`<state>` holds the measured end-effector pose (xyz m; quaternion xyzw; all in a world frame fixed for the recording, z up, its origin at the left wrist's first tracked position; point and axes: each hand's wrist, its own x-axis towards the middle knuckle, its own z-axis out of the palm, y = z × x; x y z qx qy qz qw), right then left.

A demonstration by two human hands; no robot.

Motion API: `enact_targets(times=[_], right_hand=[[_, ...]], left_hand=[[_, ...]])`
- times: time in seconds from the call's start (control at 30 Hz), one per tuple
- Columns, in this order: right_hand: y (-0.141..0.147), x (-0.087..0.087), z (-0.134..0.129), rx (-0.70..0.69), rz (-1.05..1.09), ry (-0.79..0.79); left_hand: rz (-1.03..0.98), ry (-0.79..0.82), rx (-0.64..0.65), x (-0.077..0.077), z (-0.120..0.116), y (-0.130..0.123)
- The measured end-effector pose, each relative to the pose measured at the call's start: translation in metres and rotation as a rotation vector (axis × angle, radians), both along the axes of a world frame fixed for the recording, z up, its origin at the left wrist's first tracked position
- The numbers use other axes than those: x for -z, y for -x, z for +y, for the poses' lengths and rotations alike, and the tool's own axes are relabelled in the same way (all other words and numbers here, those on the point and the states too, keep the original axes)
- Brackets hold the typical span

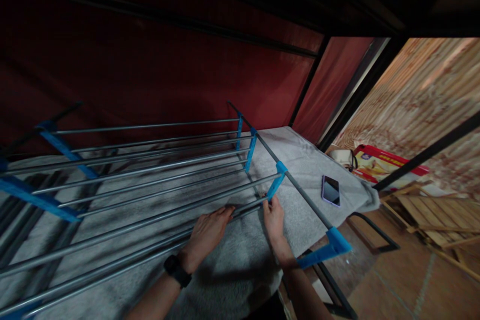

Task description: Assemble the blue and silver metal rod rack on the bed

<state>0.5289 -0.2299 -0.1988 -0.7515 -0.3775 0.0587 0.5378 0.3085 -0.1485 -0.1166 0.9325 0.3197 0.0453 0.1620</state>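
A rack of grey metal tubes with blue plastic brackets lies across a grey cloth. My left hand, with a black watch at the wrist, is closed around a metal tube near its right end. At the lower end of a blue bracket, my right hand pinches the bracket where the tube meets it. A long side tube runs through several brackets on the right, down to a blue end bracket beside my right forearm.
A phone lies on the cloth at the right. Beyond it are a red and yellow box and a wooden slatted piece. Black frame bars and a red panel stand behind the rack.
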Motion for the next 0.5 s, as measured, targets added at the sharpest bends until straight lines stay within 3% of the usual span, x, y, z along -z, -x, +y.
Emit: enact_targets(times=[0.5], right_hand=[[0.0002, 0.009, 0.0026, 0.025, -0.049, 0.018]], left_hand=[[-0.014, 0.003, -0.005, 0.0019, -0.0009, -0.0017]])
